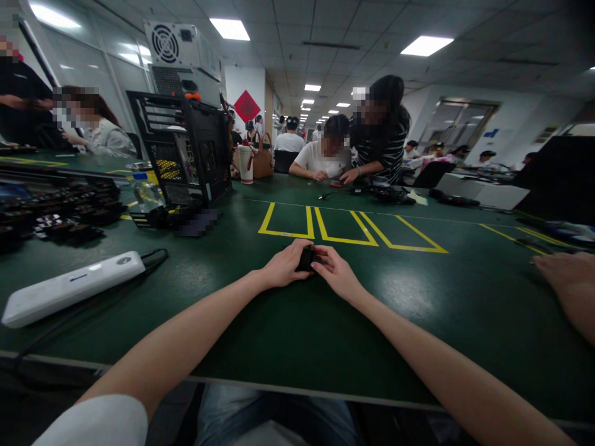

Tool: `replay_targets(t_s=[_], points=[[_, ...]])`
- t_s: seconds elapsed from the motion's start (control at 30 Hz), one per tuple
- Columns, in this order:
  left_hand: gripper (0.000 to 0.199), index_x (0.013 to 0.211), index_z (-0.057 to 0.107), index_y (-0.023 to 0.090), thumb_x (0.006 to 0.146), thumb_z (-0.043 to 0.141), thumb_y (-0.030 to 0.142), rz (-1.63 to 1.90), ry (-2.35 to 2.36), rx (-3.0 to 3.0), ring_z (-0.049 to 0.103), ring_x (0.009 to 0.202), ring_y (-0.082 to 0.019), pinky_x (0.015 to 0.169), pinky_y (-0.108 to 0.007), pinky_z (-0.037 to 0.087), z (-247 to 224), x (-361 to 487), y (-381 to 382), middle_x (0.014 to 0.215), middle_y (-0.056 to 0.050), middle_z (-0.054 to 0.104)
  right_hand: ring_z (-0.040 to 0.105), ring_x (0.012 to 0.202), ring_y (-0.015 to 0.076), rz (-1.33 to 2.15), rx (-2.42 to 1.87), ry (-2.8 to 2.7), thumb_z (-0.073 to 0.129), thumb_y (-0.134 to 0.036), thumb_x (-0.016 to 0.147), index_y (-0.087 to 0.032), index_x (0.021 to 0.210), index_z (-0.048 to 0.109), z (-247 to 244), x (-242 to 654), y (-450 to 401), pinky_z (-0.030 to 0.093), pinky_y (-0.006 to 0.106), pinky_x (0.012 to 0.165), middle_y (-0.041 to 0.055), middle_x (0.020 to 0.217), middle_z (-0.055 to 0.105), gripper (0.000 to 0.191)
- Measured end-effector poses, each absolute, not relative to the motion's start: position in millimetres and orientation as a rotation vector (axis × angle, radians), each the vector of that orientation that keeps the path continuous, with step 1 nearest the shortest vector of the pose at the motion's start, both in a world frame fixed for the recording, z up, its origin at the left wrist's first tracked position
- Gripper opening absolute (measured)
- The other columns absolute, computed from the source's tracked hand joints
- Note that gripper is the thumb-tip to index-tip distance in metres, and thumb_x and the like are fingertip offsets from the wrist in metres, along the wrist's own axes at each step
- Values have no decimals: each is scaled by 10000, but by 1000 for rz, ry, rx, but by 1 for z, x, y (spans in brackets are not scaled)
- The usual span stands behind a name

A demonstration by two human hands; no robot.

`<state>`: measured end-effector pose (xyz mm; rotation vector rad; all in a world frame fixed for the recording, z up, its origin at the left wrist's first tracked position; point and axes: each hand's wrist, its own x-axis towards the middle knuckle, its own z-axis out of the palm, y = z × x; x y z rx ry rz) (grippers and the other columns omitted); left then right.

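Both my hands meet over the green table [297, 347], around a small black block-like object [305, 257]. My left hand [284, 265] wraps its left side, thumb below and fingers along the top. From the other side my right hand [335, 271] pinches it between thumb and fingertips. Much of the object is hidden by my fingers, so its exact kind cannot be made out. Just beyond my hands, yellow tape outlines [287, 235] mark the table surface.
To the left lie a white power strip [77, 286] with a black cable, a clear bottle [147, 191] and many dark parts [69, 207]. An open computer case [204, 145] stands behind them. Another person's hand [569, 288] rests at the right. Two people [379, 133] work across the table.
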<state>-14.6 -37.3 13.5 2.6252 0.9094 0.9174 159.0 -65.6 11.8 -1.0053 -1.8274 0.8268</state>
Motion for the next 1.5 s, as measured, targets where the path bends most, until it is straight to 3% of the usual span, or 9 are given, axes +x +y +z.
replay_targets(t_s=[0.13,0.33,0.57,0.83,1.07,1.4,1.5], points=[[591,1173,261,216,686,585,299,912,901,2625,470,1001,-235,834,-412,414,14,-16,-38,1140,-89,397,481,1063,167,828,-966,-1851,529,-199,733,-238,1028,455,11,159,-65,414,372,922,25,1086,484,307],[595,1175,258,211,687,587,300,910,893,2627,474,993,-230,825,-405,419,15,-15,-38,1143,-90,398,514,1007,157,818,-966,-1840,484,-230,765,-223,929,484,13,159,-68,455,355,868,18,1046,500,165],[595,1166,269,216,674,594,286,947,880,2616,454,1020,-233,864,-410,391,13,-15,-37,1134,-85,398,488,1052,178,793,-1004,-1840,508,-223,748,-233,1084,445,11,159,-65,420,388,909,46,1105,487,341],[601,1171,263,220,673,594,288,938,867,2606,461,1012,-235,844,-413,399,12,-15,-36,1144,-88,395,525,991,155,831,-955,-1840,503,-232,752,-227,928,499,12,158,-67,454,348,871,12,1006,523,176],[573,1162,271,214,688,578,306,930,868,2605,472,988,-227,834,-404,407,13,-16,-37,1129,-88,398,488,1064,180,876,-998,-1818,533,-222,733,-237,1071,444,9,161,-62,416,394,917,37,1110,495,350],[586,1172,258,208,690,577,304,918,867,2632,456,1018,-231,862,-406,395,13,-16,-37,1150,-91,387,537,977,160,892,-965,-1806,532,-235,735,-224,908,498,9,160,-63,465,351,853,7,995,529,178],[592,1165,264,203,679,590,301,930,880,2631,457,1015,-236,859,-407,397,12,-15,-36,1140,-93,392,521,1004,166,890,-956,-1801,537,-221,730,-227,977,486,9,161,-61,451,351,870,17,1021,526,252]])
